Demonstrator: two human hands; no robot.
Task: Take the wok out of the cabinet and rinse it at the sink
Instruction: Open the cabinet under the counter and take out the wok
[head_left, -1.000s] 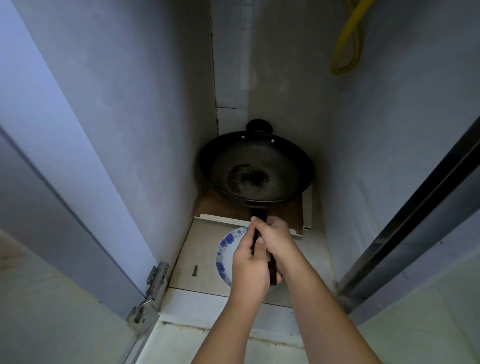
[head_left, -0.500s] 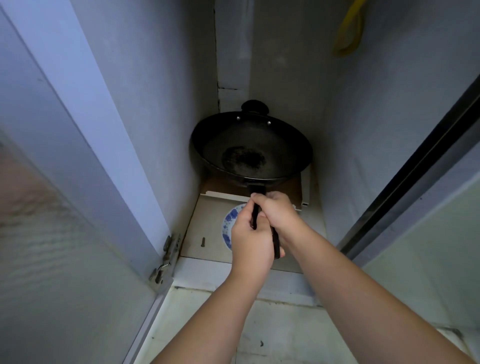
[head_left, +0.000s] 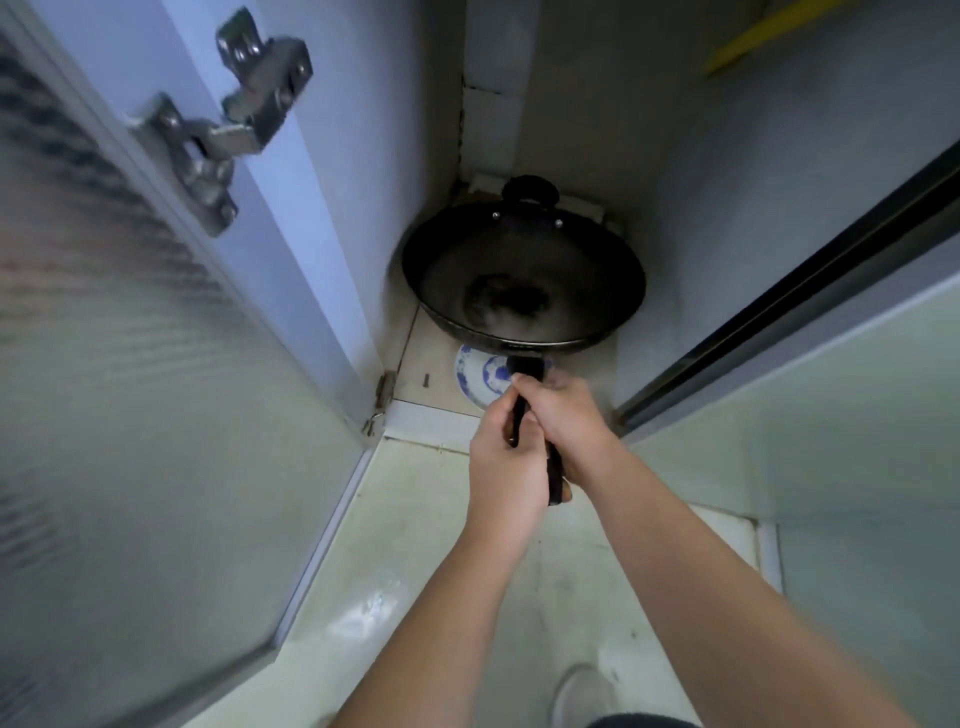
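Observation:
A black wok (head_left: 524, 280) with a small loop handle at its far side hangs inside the open cabinet (head_left: 779, 208), its bowl over the cabinet floor. Its long black handle points toward me. My left hand (head_left: 506, 467) and my right hand (head_left: 569, 426) are both shut on that handle, side by side, just in front of the cabinet's front edge. Part of the handle's end sticks out below my right hand. No sink is in view.
A blue-and-white plate (head_left: 480, 376) lies on the cabinet floor under the wok's near rim. The open frosted-glass door (head_left: 130, 415) with metal hinges (head_left: 218, 140) stands at left, another door panel (head_left: 857, 389) at right. A yellow hose (head_left: 753, 39) hangs at top right. Pale floor tiles (head_left: 415, 545) lie below.
The wok has come toward me and up, now covering part of the plate. My view has pulled back and risen, so more floor and door show. Both hands keep their hold.

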